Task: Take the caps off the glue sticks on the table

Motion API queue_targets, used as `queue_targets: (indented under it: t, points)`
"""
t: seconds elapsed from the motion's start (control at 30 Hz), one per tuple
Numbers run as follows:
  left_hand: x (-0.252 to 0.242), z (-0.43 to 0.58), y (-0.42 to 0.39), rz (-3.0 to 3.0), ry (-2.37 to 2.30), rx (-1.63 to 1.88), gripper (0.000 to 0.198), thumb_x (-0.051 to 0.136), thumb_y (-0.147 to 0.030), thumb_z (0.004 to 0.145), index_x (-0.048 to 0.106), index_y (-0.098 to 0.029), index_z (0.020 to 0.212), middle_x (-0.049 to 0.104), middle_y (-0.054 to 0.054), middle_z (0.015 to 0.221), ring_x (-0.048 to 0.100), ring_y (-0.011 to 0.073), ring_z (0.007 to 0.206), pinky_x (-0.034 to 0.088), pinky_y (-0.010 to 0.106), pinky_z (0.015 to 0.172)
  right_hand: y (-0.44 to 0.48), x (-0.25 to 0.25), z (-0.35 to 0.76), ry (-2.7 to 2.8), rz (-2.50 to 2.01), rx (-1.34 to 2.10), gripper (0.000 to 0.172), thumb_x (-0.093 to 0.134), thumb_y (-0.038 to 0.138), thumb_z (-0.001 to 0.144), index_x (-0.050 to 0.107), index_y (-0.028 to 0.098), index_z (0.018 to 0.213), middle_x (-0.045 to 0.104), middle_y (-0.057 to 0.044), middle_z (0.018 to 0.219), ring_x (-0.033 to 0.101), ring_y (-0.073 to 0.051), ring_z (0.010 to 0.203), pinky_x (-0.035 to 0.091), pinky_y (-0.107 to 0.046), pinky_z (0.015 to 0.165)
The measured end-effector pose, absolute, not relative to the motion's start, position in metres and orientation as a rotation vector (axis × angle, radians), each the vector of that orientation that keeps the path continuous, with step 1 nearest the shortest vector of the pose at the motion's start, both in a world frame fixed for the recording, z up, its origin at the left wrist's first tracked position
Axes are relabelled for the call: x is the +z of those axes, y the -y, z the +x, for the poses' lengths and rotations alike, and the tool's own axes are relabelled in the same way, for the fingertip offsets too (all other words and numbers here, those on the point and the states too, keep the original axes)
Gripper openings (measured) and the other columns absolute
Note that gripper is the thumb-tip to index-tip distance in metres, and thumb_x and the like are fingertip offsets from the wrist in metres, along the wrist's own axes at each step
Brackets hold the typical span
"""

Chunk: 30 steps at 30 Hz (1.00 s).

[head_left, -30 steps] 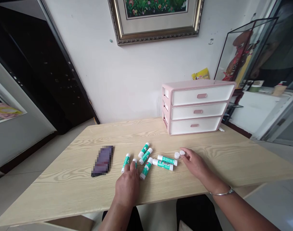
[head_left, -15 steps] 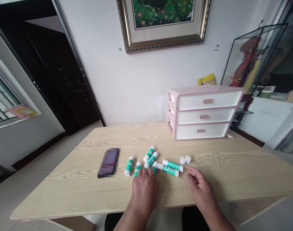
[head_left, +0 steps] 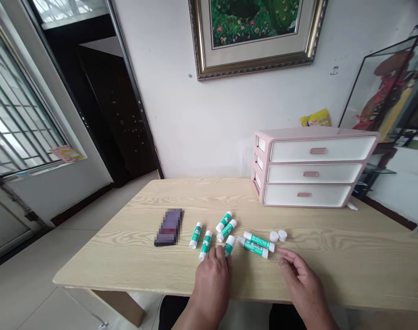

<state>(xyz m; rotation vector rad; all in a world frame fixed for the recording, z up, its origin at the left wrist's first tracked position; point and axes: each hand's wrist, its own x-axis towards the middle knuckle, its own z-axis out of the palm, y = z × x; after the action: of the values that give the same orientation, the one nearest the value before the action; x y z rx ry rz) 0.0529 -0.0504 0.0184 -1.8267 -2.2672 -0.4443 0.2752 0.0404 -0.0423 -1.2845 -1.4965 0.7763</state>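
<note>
Pale wall (head_left: pixel 202 119) rose behind the wooden bench (head_left: pixel 133 259), with a gilt-framed picture (head_left: pixel 257 71) on it at about twelve o'clock. On the bench lay seven green-and-white tubes, loosely spread so that most could be reached singly. Reckoned from the left hand (head_left: pixel 214 275), one tube (head_left: pixel 195 235) and its neighbour (head_left: pixel 205 245) lay near eleven o'clock, apart from each other; a slanted pair, an upper tube (head_left: pixel 224 221) and a lower tube (head_left: pixel 227 230), lay just past twelve; and two more, a far tube (head_left: pixel 259 241) and a near tube (head_left: pixel 255 248), lay alongside each other at two. The left hand had its fingers curled at the near end of the seventh tube (head_left: pixel 229 245), presumably to steady or take it from above; since the hand hid that end, whether it was clamped could not be told. The right hand (head_left: pixel 303 279) held nothing, thumb and fingers apart, just beside the two-o'clock pair, perhaps kept low to be handy. At its eleven o'clock sat two white caps, a left cap (head_left: pixel 274 236) and a right cap (head_left: pixel 282 235), close together, seemingly grouped clear of the tubes. A dark, pixelated slab (head_left: pixel 168 227) lay toward nine o'clock, limiting room beside the leftmost tube, while a pink drawer unit (head_left: pixel 317 172) blocked the far side between one and two, with a yellow packet (head_left: pixel 317 118) showing above it.
</note>
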Motion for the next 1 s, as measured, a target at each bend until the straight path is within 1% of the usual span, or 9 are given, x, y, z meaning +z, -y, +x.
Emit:
queue_targets:
  t: [0.13,0.2,0.3,0.43,0.5,0.63,0.73,0.9,1.0]
  points:
    - [0.011,0.047,0.078,-2.035,2.273,-0.860,0.027,0.043,-0.026,0.105,0.055,-0.019,0.128,0.077,0.012,0.107,0.077,0.0242,0.089,0.058,0.032,0.073,-0.022,-0.023,0.258,1.486,-1.172,0.925,0.043,0.059,0.057,0.090,0.073,0.022,0.111,0.078,-0.010,0.105,0.073,-0.025,0.097,0.058,-0.030,0.084]
    - [0.008,0.045,0.088,-2.224,2.217,-1.032,0.027,0.044,-0.029,0.105,0.051,-0.021,0.130,0.076,0.011,0.107,0.076,0.0232,0.092,0.058,0.031,0.076,-0.008,-0.012,0.249,1.553,-1.139,1.014,0.045,0.056,0.060,0.093,0.072,0.022,0.111,0.076,-0.006,0.090,0.072,-0.023,0.086,0.058,-0.028,0.077]
    - [0.002,0.044,0.097,-2.475,2.114,-1.096,0.024,0.046,-0.029,0.103,0.052,-0.022,0.125,0.076,0.012,0.106,0.076,0.0223,0.090,0.057,0.030,0.075,0.011,0.003,0.238,1.720,-1.075,1.131,0.048,0.045,0.063,0.099,0.071,0.023,0.106,0.066,-0.001,0.069,0.063,-0.018,0.065,0.053,-0.025,0.062]
    - [-0.010,0.046,0.098,-2.609,1.956,-1.091,0.031,0.055,-0.024,0.095,0.051,-0.022,0.126,0.075,0.012,0.112,0.076,0.0229,0.094,0.058,0.031,0.079,0.028,0.013,0.225,1.948,-0.991,1.108,0.045,0.040,0.060,0.103,0.064,0.024,0.089,0.065,-0.001,0.071,0.060,-0.017,0.066,0.049,-0.025,0.064]
    - [-0.017,0.049,0.095,-2.619,1.920,-1.098,0.036,0.058,-0.025,0.093,0.051,-0.022,0.128,0.075,0.011,0.112,0.076,0.0235,0.093,0.058,0.030,0.078,0.031,0.011,0.219,2.007,-1.012,1.044,0.043,0.039,0.059,0.103,0.059,0.025,0.088,0.064,0.000,0.070,0.060,-0.018,0.065,0.048,-0.026,0.064]
    - [-0.025,0.056,0.093,-2.635,1.961,-1.056,0.033,0.061,-0.044,0.095,0.057,-0.022,0.120,0.077,0.011,0.100,0.077,0.0274,0.087,0.057,0.031,0.071,0.034,-0.002,0.215,2.055,-1.032,0.993,0.039,0.036,0.055,0.104,0.058,0.025,0.094,0.064,0.000,0.069,0.060,-0.018,0.063,0.047,-0.027,0.062]
    - [-0.023,0.055,0.095,-2.778,2.002,-1.047,0.042,0.057,-0.057,0.095,0.061,-0.021,0.117,0.079,0.013,0.097,0.078,0.0291,0.086,0.055,0.030,0.069,0.036,-0.006,0.219,2.071,-0.979,1.079,0.034,0.038,0.050,0.104,0.061,0.025,0.099,0.063,0.000,0.073,0.060,-0.017,0.065,0.048,-0.025,0.062]
    - [-0.009,0.050,0.103,-3.039,2.050,-1.182,0.059,0.054,-0.069,0.093,0.062,-0.020,0.126,0.078,0.010,0.097,0.074,0.0229,0.081,0.053,0.025,0.068,0.053,0.003,0.221,2.052,-0.914,1.187,0.030,0.042,0.042,0.100,0.066,0.024,0.099,0.060,0.003,0.069,0.056,-0.014,0.059,0.048,-0.024,0.060]
    - [-0.002,0.053,0.113,-3.093,2.053,-1.283,0.061,0.058,-0.072,0.089,0.066,-0.021,0.122,0.076,0.006,0.088,0.071,0.0204,0.076,0.053,0.024,0.067,0.057,0.007,0.226,2.083,-0.849,1.187,0.027,0.045,0.037,0.095,0.070,0.025,0.098,0.065,0.001,0.070,0.059,-0.016,0.061,0.050,-0.025,0.062]
